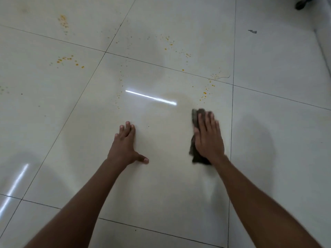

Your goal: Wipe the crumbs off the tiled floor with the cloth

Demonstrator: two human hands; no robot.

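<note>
A dark grey cloth (194, 117) lies flat on the glossy white tiled floor (161, 176), mostly covered by my right hand (208, 138), which presses on it with straight fingers. My left hand (125, 145) rests flat on the same tile to the left, fingers spread, holding nothing. Orange crumbs (205, 93) lie just beyond the cloth. More crumbs are scattered in patches at the far left (69, 60), the upper left (63, 21) and the upper middle (169, 42).
Dark grout lines cross the floor. A small dark scrap (252, 31) lies at the upper right, and a dark object (300, 4) sits at the top right corner. A pale raised edge (322, 43) runs along the right side.
</note>
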